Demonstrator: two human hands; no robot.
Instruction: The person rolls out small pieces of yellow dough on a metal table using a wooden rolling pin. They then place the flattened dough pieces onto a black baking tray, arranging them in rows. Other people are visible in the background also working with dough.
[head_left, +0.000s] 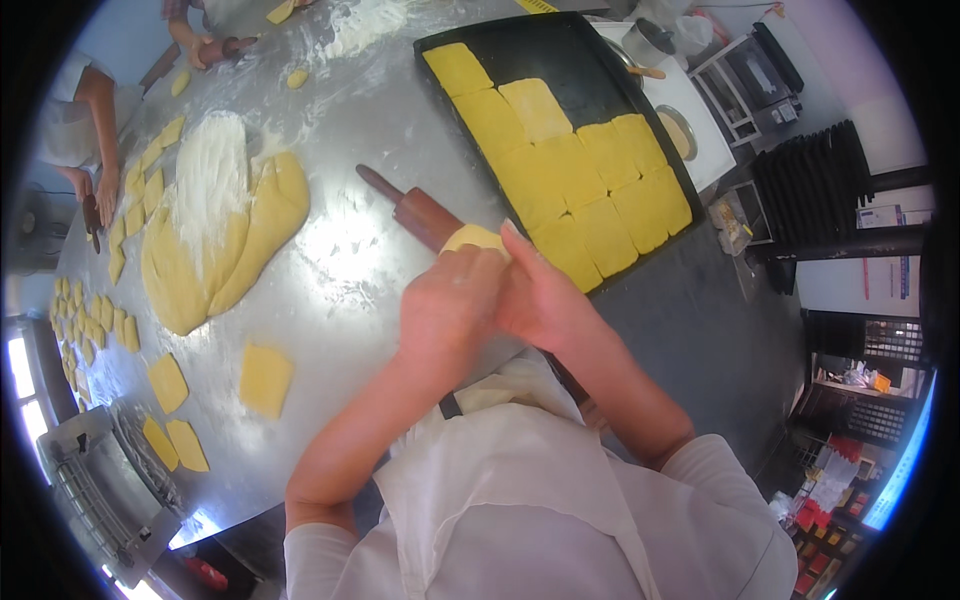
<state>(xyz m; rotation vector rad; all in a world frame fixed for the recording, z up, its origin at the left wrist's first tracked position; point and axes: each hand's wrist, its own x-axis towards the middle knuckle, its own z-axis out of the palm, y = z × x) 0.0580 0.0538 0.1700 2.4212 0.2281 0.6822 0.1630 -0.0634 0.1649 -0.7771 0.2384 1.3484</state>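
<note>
A flattened piece of yellow dough (474, 238) is between my two hands, over the table's near edge. My left hand (452, 300) is curled over its near side. My right hand (544, 296) grips its right side, with the thumb raised along the edge. A dark red wooden rolling pin (427, 217) lies slanting just beyond, partly hidden by the dough and hands. To the right, a black baking tray (607, 75) holds several flat yellow dough sheets (551, 176) laid edge to edge. One paler sheet (536, 109) lies among them.
A large floured dough mass (262, 217) rests on the metal table (337, 330). Loose dough pieces (266, 379) lie left, near a roller machine (97, 480). Co-workers' hands (105, 195) hold rolling pins (221, 50) at far left. Black trays (810, 187) are stacked at right.
</note>
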